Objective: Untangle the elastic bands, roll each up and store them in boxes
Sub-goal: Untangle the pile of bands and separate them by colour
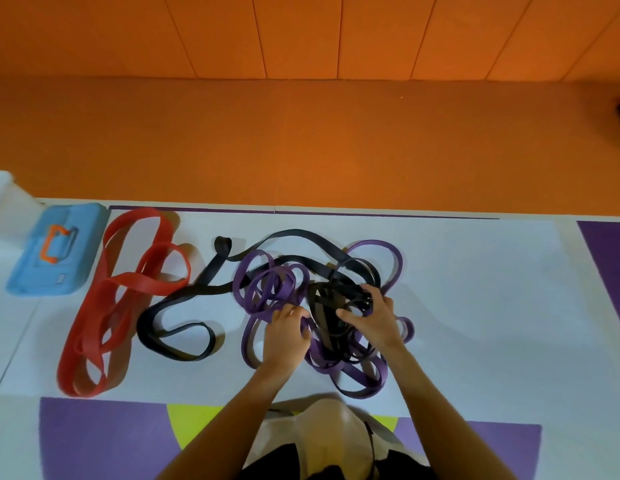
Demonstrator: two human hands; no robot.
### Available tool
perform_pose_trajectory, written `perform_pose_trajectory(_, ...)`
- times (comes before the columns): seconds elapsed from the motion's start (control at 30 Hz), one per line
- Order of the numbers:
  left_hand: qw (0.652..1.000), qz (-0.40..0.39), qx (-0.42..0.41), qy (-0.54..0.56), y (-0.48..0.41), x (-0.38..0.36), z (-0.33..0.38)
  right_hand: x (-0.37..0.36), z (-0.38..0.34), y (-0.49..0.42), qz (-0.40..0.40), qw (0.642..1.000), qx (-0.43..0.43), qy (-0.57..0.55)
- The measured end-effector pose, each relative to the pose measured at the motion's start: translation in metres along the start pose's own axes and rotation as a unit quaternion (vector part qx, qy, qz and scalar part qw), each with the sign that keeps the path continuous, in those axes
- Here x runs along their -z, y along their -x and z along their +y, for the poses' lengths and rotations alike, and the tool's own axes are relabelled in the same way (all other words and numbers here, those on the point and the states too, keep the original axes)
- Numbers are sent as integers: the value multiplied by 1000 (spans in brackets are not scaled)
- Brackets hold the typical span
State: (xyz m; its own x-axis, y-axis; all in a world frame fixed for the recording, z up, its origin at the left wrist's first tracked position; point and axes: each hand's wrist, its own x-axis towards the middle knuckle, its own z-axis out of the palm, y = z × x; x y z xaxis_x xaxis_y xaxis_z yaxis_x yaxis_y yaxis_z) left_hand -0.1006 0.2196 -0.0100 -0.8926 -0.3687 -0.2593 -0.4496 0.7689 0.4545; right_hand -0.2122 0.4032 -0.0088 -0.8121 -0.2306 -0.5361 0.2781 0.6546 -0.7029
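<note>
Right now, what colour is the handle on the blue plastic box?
Orange. The U-shaped handle on the blue plastic box shows best in the head view.

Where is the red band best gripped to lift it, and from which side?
The red band lies stretched out, apart from the tangle; its loops bunch at the near end, so probably grip there, coming from the near side.

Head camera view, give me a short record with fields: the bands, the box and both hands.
red bands: loose, apart from the tangle, beside the blue box
blue box: far left, orange handle
purple bands: tangled with black bands
black bands: one loop trails left
left hand: grips purple bands
right hand: grips black bands
rolled up: none
</note>
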Motion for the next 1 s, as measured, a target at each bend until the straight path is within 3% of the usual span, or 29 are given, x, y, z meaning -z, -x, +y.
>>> perform_pose_trajectory(0.17, 998, 49, 27, 41, 1, 12, -11, -21, -7, -11, -27, 988, 42, 147)
perform_pose_trajectory(0.27, 994, 74, 30, 69, 2, 13, -20, -26, -10, -16, -1, 985, 71, 155)
perform_pose_trajectory(0.43, 993, 92, 10, 70, -5, 21, -30, 0, -15, -29, 81, 996, 35, -7)
perform_pose_trajectory(0.53, 996, 61, 53, 36, -14, 18, -30, 14, -25, -43, 138, 981, 45, -129)
perform_pose_trajectory(0.6, 996, -1, 87, 32, -20, 13, -30, 18, -34, -50, 111, 981, 62, -150)
perform_pose_trajectory(0.67, 992, -49, 108, 35, -21, 7, -33, 17, -37, -56, 52, 992, 89, -75)
perform_pose_trajectory(0.73, 991, -68, 115, 29, -19, 0, -35, 13, -35, -59, -32, 992, 119, -12)
perform_pose_trajectory(0.83, 991, -66, 118, 8, -19, -6, -35, 11, -26, -56, -128, 986, 102, -16)
perform_pose_trajectory(0.93, 990, -40, 115, -72, -17, -3, -30, 16, -15, -53, -40, 992, 112, -31)
perform_pose_trajectory(1.0, 987, 19, 66, -144, -12, 2, -24, 20, -7, -48, 26, 991, 129, 3)
